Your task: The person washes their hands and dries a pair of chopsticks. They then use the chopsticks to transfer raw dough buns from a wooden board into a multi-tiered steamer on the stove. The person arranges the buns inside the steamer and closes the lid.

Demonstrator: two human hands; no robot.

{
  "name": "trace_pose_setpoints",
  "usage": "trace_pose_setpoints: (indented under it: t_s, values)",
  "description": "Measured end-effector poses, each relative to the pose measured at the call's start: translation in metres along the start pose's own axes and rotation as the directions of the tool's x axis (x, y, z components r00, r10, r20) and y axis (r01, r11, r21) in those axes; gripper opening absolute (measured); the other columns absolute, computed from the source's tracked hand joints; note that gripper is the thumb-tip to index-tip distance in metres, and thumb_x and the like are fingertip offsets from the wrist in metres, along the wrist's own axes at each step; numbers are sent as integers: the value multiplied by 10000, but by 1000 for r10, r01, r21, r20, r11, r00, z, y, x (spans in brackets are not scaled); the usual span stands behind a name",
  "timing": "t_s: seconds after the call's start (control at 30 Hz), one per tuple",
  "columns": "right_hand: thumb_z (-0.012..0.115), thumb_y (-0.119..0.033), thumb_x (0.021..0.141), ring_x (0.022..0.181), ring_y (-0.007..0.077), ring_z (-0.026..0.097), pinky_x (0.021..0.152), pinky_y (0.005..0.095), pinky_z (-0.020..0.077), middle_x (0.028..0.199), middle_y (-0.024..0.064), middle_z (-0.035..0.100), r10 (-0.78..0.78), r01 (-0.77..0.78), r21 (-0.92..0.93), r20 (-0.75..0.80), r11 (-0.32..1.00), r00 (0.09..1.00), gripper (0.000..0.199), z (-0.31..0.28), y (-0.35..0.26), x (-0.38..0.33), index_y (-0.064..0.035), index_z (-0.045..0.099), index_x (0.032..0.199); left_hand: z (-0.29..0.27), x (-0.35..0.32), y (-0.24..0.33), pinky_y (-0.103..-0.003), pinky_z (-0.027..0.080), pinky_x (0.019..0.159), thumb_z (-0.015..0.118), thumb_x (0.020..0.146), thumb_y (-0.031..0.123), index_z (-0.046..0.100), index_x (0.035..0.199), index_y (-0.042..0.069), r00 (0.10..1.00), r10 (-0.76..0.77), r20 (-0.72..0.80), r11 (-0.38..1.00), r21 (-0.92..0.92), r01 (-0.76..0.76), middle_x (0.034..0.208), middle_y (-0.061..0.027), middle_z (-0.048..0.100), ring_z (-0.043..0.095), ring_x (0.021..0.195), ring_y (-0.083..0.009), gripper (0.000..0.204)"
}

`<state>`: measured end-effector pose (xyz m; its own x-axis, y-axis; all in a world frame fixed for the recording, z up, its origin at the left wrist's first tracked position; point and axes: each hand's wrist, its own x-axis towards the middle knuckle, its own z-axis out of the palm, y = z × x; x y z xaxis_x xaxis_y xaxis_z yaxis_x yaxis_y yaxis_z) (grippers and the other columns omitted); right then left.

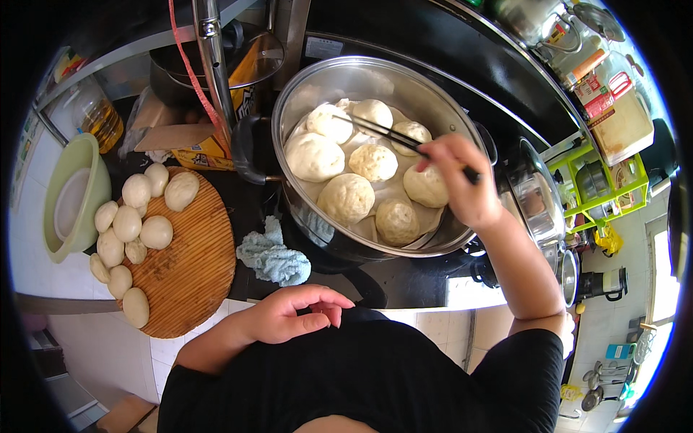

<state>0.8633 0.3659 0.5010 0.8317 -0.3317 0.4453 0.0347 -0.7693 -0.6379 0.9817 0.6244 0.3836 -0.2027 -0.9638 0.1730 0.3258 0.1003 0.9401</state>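
My right hand [468, 184] grips a pair of dark chopsticks [388, 132] over a large steel steamer pot [372, 66]. The chopstick tips rest at or just above a pale bun [330, 124] toward the back left; actual contact is hard to make out. Several round white buns lie spaced out on a whitish liner cloth [341, 167] inside, among them a big smooth bun [315, 156] at the left. One bun [424, 185] is partly behind my right fingers. Held in front of my body, my left hand [299, 314] is empty, with loosely bent fingers and the thumb apart.
Left of the pot, a round wooden board [195, 252] carries several pale dough rounds [127, 224]. A crumpled blue cloth [274, 254] lies between them. Beyond the board are a green basin [94, 155] and an oil bottle [99, 119]. A large glass lid [534, 189] stands right of the pot.
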Motion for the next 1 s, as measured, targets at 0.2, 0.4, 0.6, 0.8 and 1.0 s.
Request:
trace_pose_setpoints:
  t_s: [0.2,0.4,0.6,0.8,1.0]
  values:
    - [509,-22,841,622,141,546,578,247,427,714,83,569,63,-52,-84,136,995,989,76,-5,-5,-9,36,552,866,2,2,-1,-239,418,782,501,887,130,486,1165,12,1000,-28,-2,999,-35,28,913,-50,547,518,860,-112,303]
    - [519,24,789,624,202,539,586,298,428,710,96,569,-174,189,-44,232,981,957,103,-6,-25,-20,27,569,879,1,6,-3,-240,421,777,501,886,127,485,1164,5,1000,-5,7,1000,-25,5,914,-52,547,520,861,-113,304]
    - [519,21,801,592,187,524,570,287,423,679,90,552,-192,195,-4,166,981,967,70,-8,-28,-27,46,568,843,1,5,-4,-249,425,780,502,885,128,485,1164,3,1000,0,-9,999,-34,0,915,-56,548,524,863,-119,307]
    - [435,-94,881,586,107,520,537,221,419,693,67,539,-148,154,132,-50,979,988,182,-20,-26,-28,39,556,851,0,6,-5,-255,428,793,506,881,117,486,1161,-1,1000,-16,-1,999,-38,16,918,-57,549,529,867,-123,304]
    - [450,-137,874,565,86,483,527,210,389,696,56,529,151,-158,104,75,982,986,214,-30,-44,2,25,570,803,1,5,-5,-255,430,796,504,878,103,487,1160,-1,999,-39,-5,999,-38,39,921,-59,549,529,870,-123,301]
